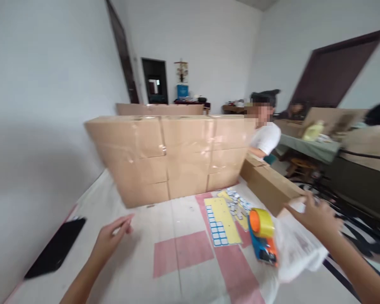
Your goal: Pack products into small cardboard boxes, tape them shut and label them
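My left hand [114, 233] is over the cloth-covered table on the left, thumb and fingers drawn together in a pinch. Whatever may be between its fingertips is too blurred to make out. On the right, my right hand [318, 215] is at the near end of a long cardboard box [269, 185], its thumb and fingers apart. Blur hides whether it presses on the box. Left of that hand are a tape dispenser [261, 249] with a yellow tape roll [266, 223] and a crumpled white plastic bag [296, 245].
A wide taped cardboard panel [186, 158] stands upright across the table's far side. Yellow sticker sheets [226, 217] with blue-edged labels lie before it. A black phone-like slab [55, 249] lies by the left wall. A person [266, 137] is beyond the box.
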The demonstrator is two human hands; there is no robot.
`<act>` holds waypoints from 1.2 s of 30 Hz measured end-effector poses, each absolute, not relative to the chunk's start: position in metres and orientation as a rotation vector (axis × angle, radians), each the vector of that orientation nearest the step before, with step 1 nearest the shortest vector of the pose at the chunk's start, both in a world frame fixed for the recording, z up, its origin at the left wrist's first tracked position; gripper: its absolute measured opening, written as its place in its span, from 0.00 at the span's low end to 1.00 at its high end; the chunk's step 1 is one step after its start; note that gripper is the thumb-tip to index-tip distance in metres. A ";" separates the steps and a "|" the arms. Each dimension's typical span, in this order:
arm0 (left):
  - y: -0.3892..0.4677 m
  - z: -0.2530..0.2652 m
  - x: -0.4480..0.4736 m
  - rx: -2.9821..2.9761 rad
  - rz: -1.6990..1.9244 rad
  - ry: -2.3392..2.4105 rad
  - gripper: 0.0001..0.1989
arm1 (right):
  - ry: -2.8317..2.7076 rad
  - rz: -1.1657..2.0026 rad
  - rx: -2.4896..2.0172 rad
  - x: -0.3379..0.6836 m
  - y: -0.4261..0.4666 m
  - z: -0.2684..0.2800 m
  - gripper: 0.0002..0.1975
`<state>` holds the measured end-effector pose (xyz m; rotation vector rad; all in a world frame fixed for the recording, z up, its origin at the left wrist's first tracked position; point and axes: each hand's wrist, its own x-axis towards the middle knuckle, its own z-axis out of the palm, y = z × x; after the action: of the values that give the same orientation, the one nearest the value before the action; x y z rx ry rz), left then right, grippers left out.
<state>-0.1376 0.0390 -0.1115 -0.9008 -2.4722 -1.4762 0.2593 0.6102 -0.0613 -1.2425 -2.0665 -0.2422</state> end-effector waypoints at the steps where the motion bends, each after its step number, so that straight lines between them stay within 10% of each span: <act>1: 0.031 -0.103 -0.152 -0.827 -1.529 -2.429 0.21 | -2.066 -0.403 -1.244 0.256 0.605 -0.052 0.48; 5: 0.009 -0.088 -0.215 -0.562 -1.611 -2.343 0.23 | -2.288 -0.558 -0.781 0.189 0.534 -0.020 0.32; 13: 0.029 -0.064 -0.320 -0.379 -1.436 -2.300 0.35 | -2.767 0.229 0.364 -0.049 0.242 -0.055 0.12; 17: 0.048 -0.040 -0.364 -0.350 -1.379 -2.341 0.20 | -2.883 0.383 0.656 -0.107 0.147 -0.080 0.11; 20: 0.048 -0.039 -0.384 -0.243 -1.405 -2.266 0.06 | -2.916 0.443 0.696 -0.131 0.118 -0.085 0.11; 36: -0.045 -0.068 -0.333 0.030 -1.318 -1.551 0.04 | -3.264 0.010 -0.140 -0.317 0.064 -0.075 0.23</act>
<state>-0.3328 -0.0454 -0.0684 0.0299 -1.5512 -1.3180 -0.3172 0.0643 -0.0747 -0.1403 -3.2639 0.0096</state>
